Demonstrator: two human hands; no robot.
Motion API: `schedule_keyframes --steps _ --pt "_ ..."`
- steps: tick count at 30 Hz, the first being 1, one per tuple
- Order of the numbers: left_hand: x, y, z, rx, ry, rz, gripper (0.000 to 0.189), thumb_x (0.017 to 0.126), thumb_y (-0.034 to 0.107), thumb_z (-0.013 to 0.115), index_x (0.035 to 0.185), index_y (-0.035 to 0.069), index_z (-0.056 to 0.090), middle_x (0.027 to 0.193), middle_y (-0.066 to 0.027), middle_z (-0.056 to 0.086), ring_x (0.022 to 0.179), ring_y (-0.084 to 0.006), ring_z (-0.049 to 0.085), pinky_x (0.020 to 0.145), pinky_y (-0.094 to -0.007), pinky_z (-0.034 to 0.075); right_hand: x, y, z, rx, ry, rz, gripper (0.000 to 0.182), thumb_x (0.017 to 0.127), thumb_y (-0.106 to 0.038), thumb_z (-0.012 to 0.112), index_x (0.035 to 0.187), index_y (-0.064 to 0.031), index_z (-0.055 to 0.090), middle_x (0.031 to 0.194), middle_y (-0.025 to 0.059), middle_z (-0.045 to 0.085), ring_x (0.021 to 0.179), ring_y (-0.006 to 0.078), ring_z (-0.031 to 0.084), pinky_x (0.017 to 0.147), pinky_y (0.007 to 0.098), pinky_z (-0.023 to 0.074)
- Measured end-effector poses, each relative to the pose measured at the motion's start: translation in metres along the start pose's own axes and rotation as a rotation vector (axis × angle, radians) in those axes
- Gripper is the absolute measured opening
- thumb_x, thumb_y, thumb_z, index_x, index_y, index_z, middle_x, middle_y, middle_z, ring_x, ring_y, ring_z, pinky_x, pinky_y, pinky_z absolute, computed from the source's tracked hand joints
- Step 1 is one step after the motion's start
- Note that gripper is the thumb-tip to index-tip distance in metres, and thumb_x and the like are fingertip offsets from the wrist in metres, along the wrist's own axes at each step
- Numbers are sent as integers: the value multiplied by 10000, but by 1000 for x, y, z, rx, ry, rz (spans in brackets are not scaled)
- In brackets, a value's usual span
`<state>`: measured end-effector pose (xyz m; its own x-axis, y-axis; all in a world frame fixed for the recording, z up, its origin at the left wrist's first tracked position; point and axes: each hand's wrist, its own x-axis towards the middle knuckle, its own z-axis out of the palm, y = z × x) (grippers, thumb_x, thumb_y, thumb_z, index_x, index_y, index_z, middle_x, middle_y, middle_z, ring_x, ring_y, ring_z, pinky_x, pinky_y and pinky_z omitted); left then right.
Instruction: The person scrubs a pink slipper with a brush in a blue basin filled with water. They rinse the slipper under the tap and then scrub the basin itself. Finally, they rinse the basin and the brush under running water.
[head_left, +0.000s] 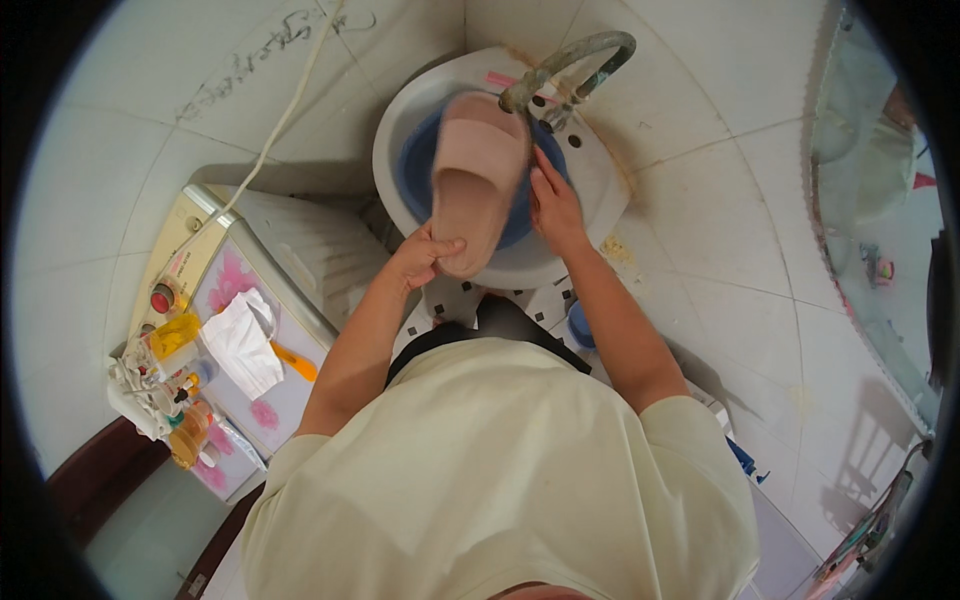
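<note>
A pink slide sandal is held over a blue plastic basin, which sits in a white washbasin. My left hand grips the sandal's heel end, the thumb on its footbed. To the right of the sandal, my right hand is beside its edge, with fingers pointing up towards the toe end; whether they touch it I cannot tell. The sandal's toe end lies just below the mouth of a worn, curved faucet. What the basin holds is mostly hidden under the sandal.
On the left, a washing machine carries a white cloth or paper, an orange-handled tool and several bottles. A pink strip lies on the washbasin's back rim. A mirror hangs at right; a blue container stands on the floor.
</note>
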<state>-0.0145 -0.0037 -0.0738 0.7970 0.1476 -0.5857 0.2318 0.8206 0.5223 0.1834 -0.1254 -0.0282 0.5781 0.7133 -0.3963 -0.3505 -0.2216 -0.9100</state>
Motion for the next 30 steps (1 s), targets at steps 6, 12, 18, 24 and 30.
schedule_keyframes --steps 6,12,18,24,30 --pt "-6 13 -6 -87 193 87 534 786 68 675 1273 50 456 1200 -84 574 1080 -229 571 936 -384 464 34 12 -9 48 44 216 487 967 -334 473 1411 -149 397 835 25 550 582 116 469 520 245 394" --pt "-40 41 -18 219 441 123 392 810 122 593 1179 27 500 1113 -100 593 988 -207 603 854 -357 490 43 57 -42 -504 64 143 598 889 -307 564 1421 -127 360 1222 189 564 1009 298 583 876 344 447" --pt "-39 33 -23 552 540 209 368 791 157 564 1125 12 513 1048 -124 611 932 -238 613 793 -367 487 40 38 -31 -1032 -49 112 755 838 -285 592 1451 -55 217 1228 261 539 1077 390 560 918 414 449" --pt "-25 55 45 1580 669 275 294 771 114 575 1046 18 534 886 -172 636 851 -369 615 734 -433 488 36 39 -39 -1190 -50 24 752 810 -289 625 1414 -9 274 1145 257 584 1032 389 582 871 439 471" --pt "9 79 59 1978 669 874 211 737 80 578 947 85 595 882 -113 640 923 -302 609 783 -409 485 45 38 -49 -1337 -84 -49 588 789 -255 658 1291 -40 440 1063 212 614 988 365 602 815 447 496"
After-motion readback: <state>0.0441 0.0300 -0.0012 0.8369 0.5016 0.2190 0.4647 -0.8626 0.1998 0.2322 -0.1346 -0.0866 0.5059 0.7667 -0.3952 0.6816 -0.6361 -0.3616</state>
